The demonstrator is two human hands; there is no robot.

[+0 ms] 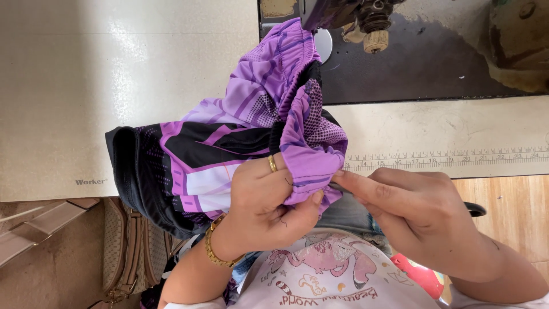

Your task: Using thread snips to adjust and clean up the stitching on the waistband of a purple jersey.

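Item: purple and black garment (240,131), bunched, draped over the near edge of the sewing table (86,103) and running up to the sewing machine (366,23) at the table's far side. Left hand (266,200), with gold ring and bracelet, was closed around a gathered fold of the garment just off the table's near edge, thumb pressed against the cloth. Right hand (412,209), beside it, had its fingers narrowed to a pinch on the same fold, apparently gripping an edge or seam; the view was unclear there. A printed ruler strip (457,157) ran along the table's near edge. A brown bag (123,252) sat below the table, to the left.
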